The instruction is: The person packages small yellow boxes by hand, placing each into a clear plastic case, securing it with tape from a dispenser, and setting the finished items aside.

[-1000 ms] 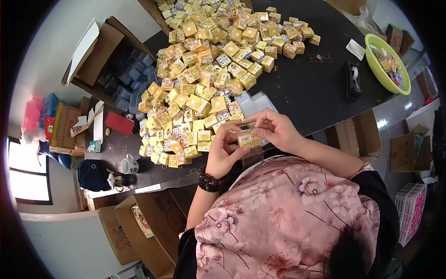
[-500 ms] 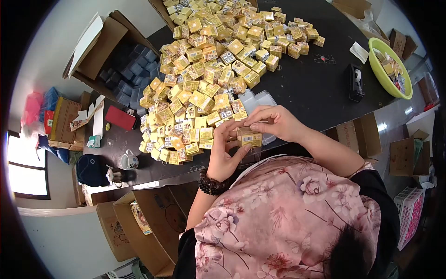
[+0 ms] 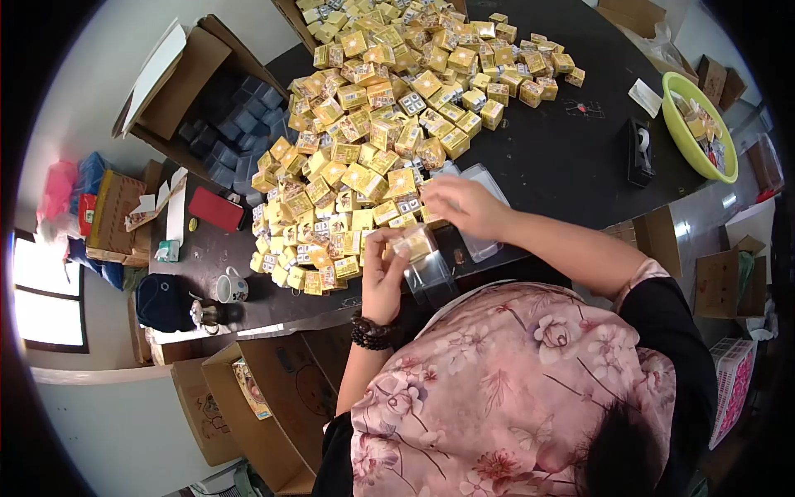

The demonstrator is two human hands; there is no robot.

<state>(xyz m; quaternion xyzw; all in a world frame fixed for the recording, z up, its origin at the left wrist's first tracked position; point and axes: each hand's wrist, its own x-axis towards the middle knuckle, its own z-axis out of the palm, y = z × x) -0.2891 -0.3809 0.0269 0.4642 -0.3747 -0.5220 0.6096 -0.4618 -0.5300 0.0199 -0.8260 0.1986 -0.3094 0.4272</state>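
My left hand (image 3: 383, 277) is closed around a clear plastic case (image 3: 431, 277), near the table's front edge. Inside the upper part of the case a small yellow box (image 3: 414, 243) shows through the plastic. My right hand (image 3: 468, 205) is at the near right edge of the pile of small yellow boxes (image 3: 364, 178). Its fingers are bent and somewhat apart, with the fingertips over the nearest boxes; I make out nothing held in them. Flat clear plastic cases (image 3: 484, 240) lie beside and partly under my right hand.
A cardboard box (image 3: 178, 108) of clear cases stands at the left. A red notebook-like item (image 3: 215, 209), a cup (image 3: 232, 287) and a teapot (image 3: 207, 313) sit on the left side. A tape dispenser (image 3: 638, 153) and a green basin (image 3: 700, 124) are at the right.
My right hand has left the case and moved up and left toward the pile. My left hand has shifted slightly left, still holding the case, which now shows more fully.
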